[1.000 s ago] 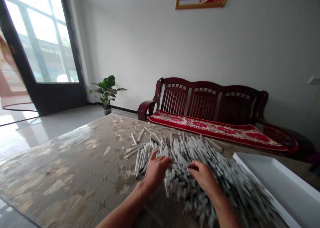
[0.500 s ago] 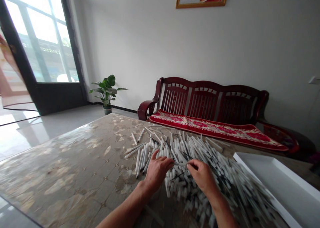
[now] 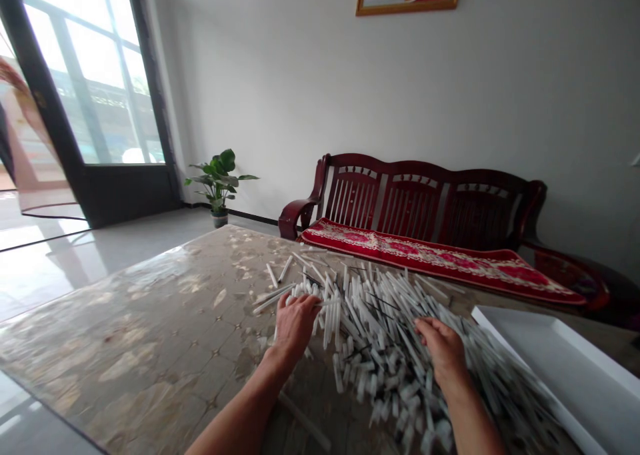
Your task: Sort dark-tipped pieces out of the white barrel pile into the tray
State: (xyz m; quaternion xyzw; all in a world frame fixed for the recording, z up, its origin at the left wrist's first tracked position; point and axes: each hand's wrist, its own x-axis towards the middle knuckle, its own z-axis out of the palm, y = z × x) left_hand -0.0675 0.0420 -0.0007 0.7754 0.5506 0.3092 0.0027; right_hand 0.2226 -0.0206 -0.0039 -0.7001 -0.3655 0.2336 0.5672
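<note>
atop pen pile, l hand pinches one pen; r hand rests.

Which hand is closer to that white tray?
The right hand, on the stick pile beside the white tray; the left hand sits at the pile's opposite edge.

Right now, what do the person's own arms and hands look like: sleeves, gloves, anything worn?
The left hand and the right hand are bare, with no gloves, rings or watch visible. Both arms are uncovered as far as the bottom edge of the picture, with no sleeve, band or marking in view.
</note>
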